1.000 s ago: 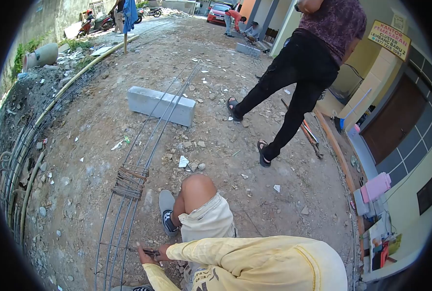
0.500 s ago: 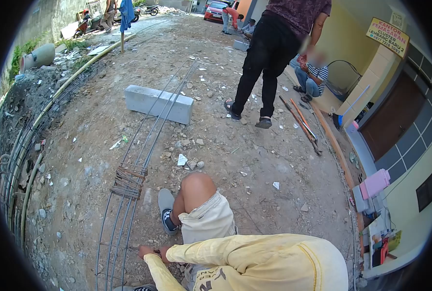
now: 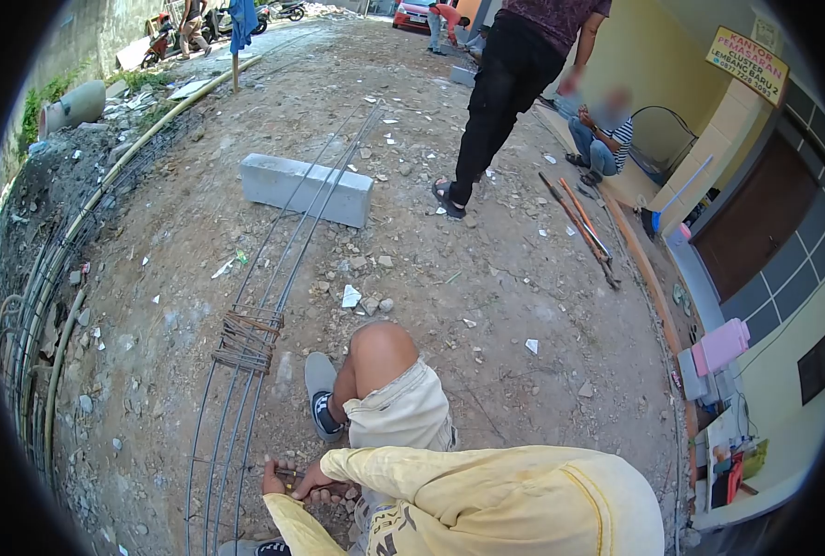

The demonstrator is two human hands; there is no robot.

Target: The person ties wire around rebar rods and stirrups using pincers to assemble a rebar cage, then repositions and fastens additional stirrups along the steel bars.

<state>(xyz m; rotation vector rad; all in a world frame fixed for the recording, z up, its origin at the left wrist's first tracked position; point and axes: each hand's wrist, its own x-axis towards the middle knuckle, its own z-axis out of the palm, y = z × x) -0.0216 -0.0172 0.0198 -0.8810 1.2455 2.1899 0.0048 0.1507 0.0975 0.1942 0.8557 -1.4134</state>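
Fingers of right hand (image 3: 315,477), lower left of frame, curled round a partly hidden small tool (image 3: 291,479); left hand (image 3: 272,479) bent close by steel bars (image 3: 230,431), its grasp I cannot tell.

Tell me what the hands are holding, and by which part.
The right hand holds a small hand tool, seemingly by its handle end. Whether the left hand also grips anything is too small to tell.
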